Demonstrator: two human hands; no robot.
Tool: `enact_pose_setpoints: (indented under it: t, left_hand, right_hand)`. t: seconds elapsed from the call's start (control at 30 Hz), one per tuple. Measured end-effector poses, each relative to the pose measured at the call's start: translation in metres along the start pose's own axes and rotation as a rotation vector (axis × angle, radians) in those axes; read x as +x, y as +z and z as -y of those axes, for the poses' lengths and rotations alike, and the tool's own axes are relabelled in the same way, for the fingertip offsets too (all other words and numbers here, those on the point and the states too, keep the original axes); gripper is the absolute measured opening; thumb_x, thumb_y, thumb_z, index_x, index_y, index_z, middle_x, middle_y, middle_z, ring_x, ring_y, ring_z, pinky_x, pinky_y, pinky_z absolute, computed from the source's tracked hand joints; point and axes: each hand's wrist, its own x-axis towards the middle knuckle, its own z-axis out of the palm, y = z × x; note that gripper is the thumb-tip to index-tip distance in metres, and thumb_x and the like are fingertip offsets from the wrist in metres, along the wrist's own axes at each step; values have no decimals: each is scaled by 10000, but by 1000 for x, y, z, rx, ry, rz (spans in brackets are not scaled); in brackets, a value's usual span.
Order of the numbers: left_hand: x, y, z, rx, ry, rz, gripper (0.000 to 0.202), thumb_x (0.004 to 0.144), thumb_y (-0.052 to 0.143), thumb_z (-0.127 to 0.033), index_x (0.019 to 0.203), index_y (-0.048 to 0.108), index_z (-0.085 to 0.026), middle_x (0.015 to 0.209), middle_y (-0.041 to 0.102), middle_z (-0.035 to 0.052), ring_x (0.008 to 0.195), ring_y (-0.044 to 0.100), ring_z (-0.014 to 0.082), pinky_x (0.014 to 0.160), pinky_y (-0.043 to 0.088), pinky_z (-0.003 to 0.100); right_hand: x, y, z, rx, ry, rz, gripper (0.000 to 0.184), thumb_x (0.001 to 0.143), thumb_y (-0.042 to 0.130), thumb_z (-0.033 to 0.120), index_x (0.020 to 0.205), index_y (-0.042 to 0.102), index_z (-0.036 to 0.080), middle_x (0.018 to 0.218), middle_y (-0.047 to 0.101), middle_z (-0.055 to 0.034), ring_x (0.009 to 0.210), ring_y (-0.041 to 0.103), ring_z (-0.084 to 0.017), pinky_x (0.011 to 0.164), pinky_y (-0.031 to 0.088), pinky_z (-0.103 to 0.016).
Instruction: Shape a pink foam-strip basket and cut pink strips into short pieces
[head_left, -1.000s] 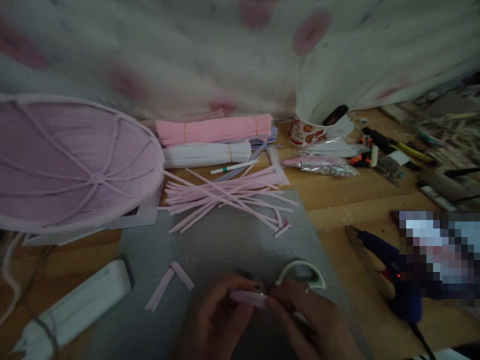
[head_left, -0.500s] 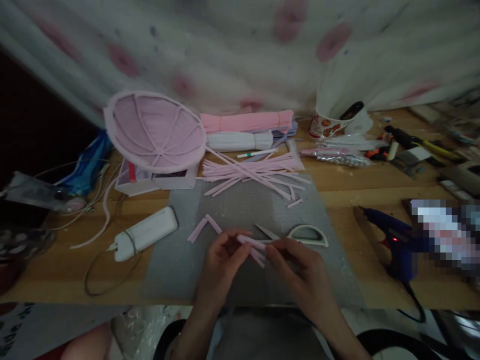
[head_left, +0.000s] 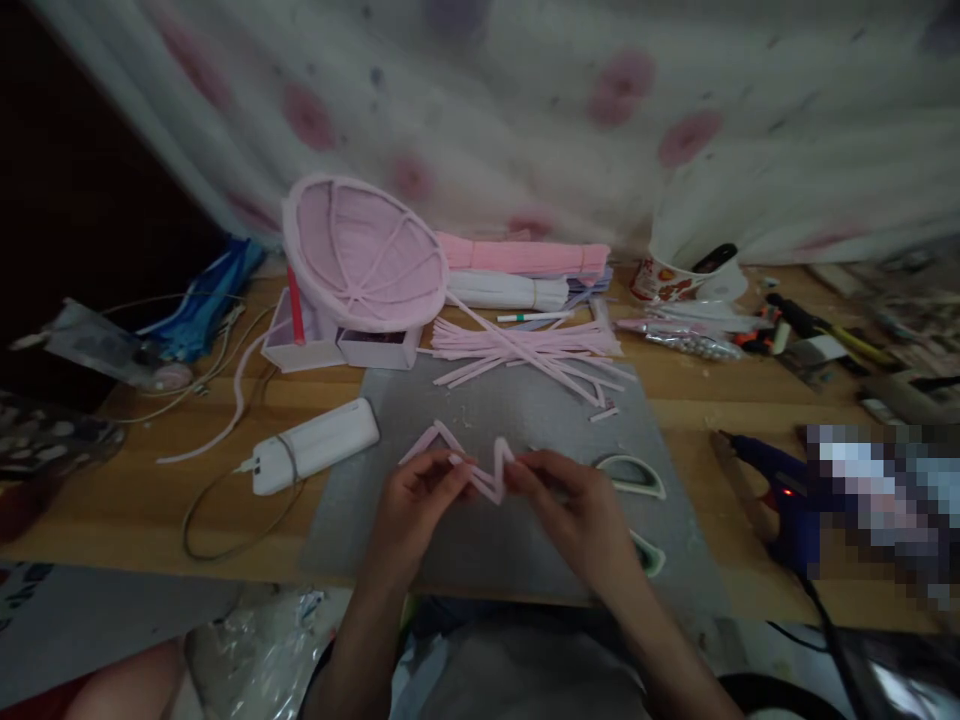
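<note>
Between my two hands is a pale pink pipe cleaner [head_left: 498,480] bent into a zigzag. My left hand [head_left: 416,505] pinches one end of it, and my right hand [head_left: 574,505] pinches the other. Another bent pink pipe cleaner [head_left: 448,437] lies on the grey mat [head_left: 352,520] just beyond my left fingers. Scissors [head_left: 637,478] rest under and beside my right hand, which hides their blades; the pale green handles show. A loose pile of pink pipe cleaners [head_left: 517,345] lies farther back on the mat.
At the back left, a pink dome with ribs [head_left: 367,250] leans over small white boxes [head_left: 304,345]. Bundled pipe cleaners [head_left: 525,255] lie behind the pile. A white power bank [head_left: 315,447] with a cable sits left. A blue glue gun [head_left: 787,490] with a lit red light stands right.
My hands have moved apart, and the pipe cleaner between them has opened from a flat fold into a zigzag. The camera view has shifted slightly, and more of the scissors' handles shows.
</note>
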Motion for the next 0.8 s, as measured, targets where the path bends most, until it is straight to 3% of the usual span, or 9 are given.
enact_pose_setpoints:
  t: [0.1,0.2,0.33,0.47,0.6,0.7,0.8]
  left_hand:
    - [5,-8,2,-58,-4,-56,229,709,826,-392,789,762,-187,745,732,-6,653,654,121,642,553,225]
    - [8,-15,2,-99,-14,-77,264,732,802,-427,791,760,-173,823,769,43,733,699,165,660,563,250]
    - [8,-23,1,-147,-47,-86,323,734,800,-466,855,749,-170,844,803,75,798,749,215,697,582,282]
    - [12,-29,5,-179,-82,-144,426,614,886,-457,868,719,-159,781,807,77,740,766,237,645,597,287]
    - [16,-39,5,-235,-36,-199,491,612,898,-416,984,691,-171,785,810,54,701,760,206,618,585,251]
    - [16,-52,0,-194,8,-290,493,639,884,-399,1028,681,-174,780,808,38,703,753,188,638,572,233]
    - [14,-64,-3,-132,8,-310,386,658,868,-411,913,691,-180,791,809,39,726,751,186,687,574,243]
  right_hand:
    - [10,-4,-1,57,66,-99,308,888,612,447,802,741,181,664,717,-27,599,646,-174,561,486,-251]
    - [24,1,-4,-55,79,-73,344,889,590,472,838,760,179,635,711,-31,555,641,-187,515,478,-263]
    - [43,-1,-7,-326,-21,-71,350,926,529,444,934,772,193,879,780,-80,768,716,-238,670,544,-323]
    - [67,-40,-13,-507,-53,-225,350,917,519,439,970,738,171,961,770,-119,825,712,-256,757,555,-389]
    - [101,-69,-23,-667,-65,-227,323,880,551,395,979,723,141,962,753,-141,799,695,-252,741,536,-385]
    - [125,-61,-34,-758,-73,-150,249,860,597,335,950,732,147,966,748,-143,828,682,-255,754,506,-374]
    - [140,-45,-40,-832,-84,-79,115,812,639,232,818,739,175,850,743,-114,814,670,-257,753,474,-360]
